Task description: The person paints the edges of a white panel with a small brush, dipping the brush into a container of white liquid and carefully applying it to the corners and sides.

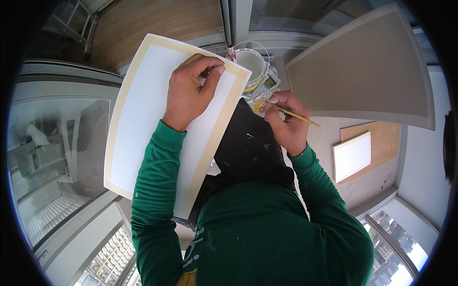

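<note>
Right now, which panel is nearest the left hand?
The large white panel with the tan border: the left hand is over it. The grey-brown panel and the small white panel are both off to the right.

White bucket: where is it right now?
In the head view, the white bucket is near the top, just right of centre, between the beige-bordered white panel and the large brown panel, above and left of the right hand.

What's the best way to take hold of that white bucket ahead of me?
Probably by the middle of its thin wire handle, reached from your right: it arcs clear of the bucket on the far side, while a corner of the white panel overlaps the bucket's near left side in this view.
</note>
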Motion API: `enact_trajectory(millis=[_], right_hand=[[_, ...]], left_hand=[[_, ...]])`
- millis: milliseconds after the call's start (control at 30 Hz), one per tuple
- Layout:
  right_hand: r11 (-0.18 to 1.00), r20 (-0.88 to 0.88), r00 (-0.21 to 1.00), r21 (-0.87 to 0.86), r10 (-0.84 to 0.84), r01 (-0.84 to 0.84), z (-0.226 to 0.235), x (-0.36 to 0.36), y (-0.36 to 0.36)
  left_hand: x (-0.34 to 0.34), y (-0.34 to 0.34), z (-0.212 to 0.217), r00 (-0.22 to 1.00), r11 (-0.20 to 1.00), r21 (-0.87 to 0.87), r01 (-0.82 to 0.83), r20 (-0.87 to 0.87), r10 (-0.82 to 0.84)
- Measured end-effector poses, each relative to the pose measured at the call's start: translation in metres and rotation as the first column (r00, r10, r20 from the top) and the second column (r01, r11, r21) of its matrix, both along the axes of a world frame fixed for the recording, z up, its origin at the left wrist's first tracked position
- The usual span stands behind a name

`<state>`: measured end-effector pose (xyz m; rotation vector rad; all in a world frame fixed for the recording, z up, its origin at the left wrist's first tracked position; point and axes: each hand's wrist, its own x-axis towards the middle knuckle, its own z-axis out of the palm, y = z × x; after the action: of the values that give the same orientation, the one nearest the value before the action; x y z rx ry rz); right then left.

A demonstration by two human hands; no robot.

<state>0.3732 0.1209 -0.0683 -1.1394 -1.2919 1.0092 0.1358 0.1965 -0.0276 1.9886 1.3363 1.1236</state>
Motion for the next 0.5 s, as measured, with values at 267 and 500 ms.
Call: enact_trajectory(millis=[267,500], right_hand=[[0.995,0.031,0.998,0.082,-0.052,0.049,-0.001,-0.001,0.001],[0.997,-0.014,0.997,0.033,0.073,-0.072,0.003,-0.001,-0.009]], left_hand=[[0.001,0.0,0.002,1.0,1.0,-0.004,-0.006,-0.017,0.005],[0.002,-0.001,0.005,1.0,1.0,-0.018,-0.003,-0.004,0.003]])
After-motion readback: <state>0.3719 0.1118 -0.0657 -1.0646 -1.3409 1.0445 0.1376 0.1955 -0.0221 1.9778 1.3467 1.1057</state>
